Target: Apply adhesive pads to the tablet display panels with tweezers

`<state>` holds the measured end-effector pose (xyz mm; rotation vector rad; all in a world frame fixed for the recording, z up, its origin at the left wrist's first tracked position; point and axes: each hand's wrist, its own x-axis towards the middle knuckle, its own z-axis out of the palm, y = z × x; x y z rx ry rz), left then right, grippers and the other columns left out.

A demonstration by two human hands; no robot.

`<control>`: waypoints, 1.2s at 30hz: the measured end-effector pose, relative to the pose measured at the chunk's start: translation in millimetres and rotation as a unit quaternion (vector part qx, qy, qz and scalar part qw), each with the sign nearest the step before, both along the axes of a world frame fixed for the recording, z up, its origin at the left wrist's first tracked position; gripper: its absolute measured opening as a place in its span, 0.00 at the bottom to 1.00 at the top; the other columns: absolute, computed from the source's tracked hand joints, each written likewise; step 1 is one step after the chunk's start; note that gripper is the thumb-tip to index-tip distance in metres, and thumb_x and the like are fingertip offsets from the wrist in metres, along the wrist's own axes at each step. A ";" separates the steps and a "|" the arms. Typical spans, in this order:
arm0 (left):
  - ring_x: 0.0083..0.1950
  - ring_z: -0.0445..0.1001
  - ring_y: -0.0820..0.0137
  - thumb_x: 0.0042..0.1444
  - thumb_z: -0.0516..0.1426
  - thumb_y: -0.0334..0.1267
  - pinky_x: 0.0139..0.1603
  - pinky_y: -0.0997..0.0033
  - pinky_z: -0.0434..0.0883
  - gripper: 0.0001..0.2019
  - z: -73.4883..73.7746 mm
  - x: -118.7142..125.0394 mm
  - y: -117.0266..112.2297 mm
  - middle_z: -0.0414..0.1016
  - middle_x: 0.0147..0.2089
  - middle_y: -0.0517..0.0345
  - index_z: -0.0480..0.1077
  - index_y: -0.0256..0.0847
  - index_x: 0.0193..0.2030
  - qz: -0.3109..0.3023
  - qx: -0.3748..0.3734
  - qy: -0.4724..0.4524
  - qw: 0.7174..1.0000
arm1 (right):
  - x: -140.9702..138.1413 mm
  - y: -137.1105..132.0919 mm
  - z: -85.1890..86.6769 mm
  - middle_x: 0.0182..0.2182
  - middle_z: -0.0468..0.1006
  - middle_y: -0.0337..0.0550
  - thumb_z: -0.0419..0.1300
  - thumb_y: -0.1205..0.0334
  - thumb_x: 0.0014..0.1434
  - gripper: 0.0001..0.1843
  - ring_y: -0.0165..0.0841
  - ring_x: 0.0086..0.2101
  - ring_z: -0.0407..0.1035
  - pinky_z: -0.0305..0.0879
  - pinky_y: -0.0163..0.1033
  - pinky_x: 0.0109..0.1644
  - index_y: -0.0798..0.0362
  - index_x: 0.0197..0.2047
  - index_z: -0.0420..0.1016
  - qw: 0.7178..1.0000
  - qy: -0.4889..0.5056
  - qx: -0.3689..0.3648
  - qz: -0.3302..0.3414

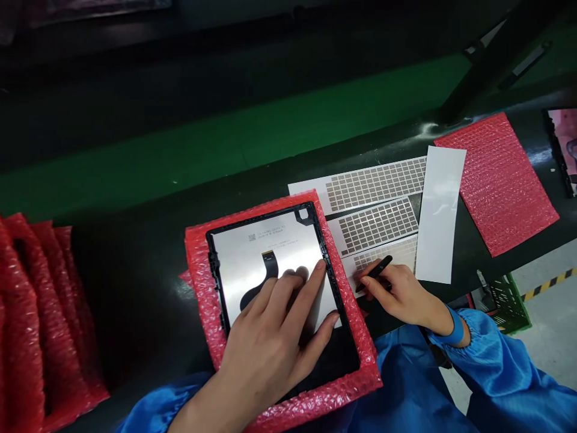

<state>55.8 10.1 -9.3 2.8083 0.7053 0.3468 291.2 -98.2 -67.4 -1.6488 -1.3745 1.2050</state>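
Note:
A tablet screen assembly (pixel 238 240) with a black frame and a silvery back lies on red bubble wrap (pixel 324 394). Across it rests my left hand (pixel 274 325), fingers spread, covering part of a black ribbon cable (pixel 269 264). My right hand (pixel 401 291) pinches slim black tweezers (pixel 381 266), tips down at the left part of the lowest sticker sheet (pixel 401 252). Above that sheet lie a middle sticker sheet (pixel 378 225) and a top sticker sheet (pixel 378 183), all bearing grids of small grey squares. A blank white strip (pixel 440 213) overlaps their right ends.
Red bubble wrap bags (pixel 45 319) are piled at the left. Another red bubble wrap sheet (pixel 500 186) lies at the right, near a dark-framed part (pixel 563 150) at the table edge. A green crate (pixel 511 304) stands below the table on the right.

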 end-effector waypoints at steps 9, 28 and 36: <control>0.46 0.74 0.57 0.72 0.57 0.41 0.42 0.62 0.76 0.28 0.1 0.7 0.7 0.72 0.48 0.43 0.63 0.27 0.72 -0.003 -0.007 0.002 1.000 | 2.2 3.1 -2.1 0.28 0.80 0.38 0.55 0.55 0.77 0.12 0.32 0.28 0.78 0.73 0.36 0.34 0.50 0.43 0.74 0.999 0.044 -0.007 -0.009; 0.46 0.75 0.57 0.72 0.57 0.43 0.44 0.60 0.77 0.30 0.9 -0.5 0.4 0.72 0.47 0.45 0.59 0.31 0.76 -0.001 -0.004 0.011 1.000 | 1.1 2.7 -3.2 0.30 0.81 0.40 0.55 0.56 0.76 0.12 0.32 0.29 0.78 0.73 0.37 0.35 0.52 0.44 0.76 1.000 0.008 0.006 0.005; 0.46 0.75 0.57 0.73 0.56 0.44 0.44 0.59 0.77 0.30 1.2 -0.3 1.7 0.72 0.47 0.45 0.59 0.30 0.75 -0.004 -0.002 0.014 1.000 | 2.5 0.8 -6.3 0.29 0.82 0.41 0.56 0.46 0.76 0.19 0.32 0.29 0.81 0.78 0.36 0.35 0.53 0.41 0.74 0.980 0.184 -0.063 -0.052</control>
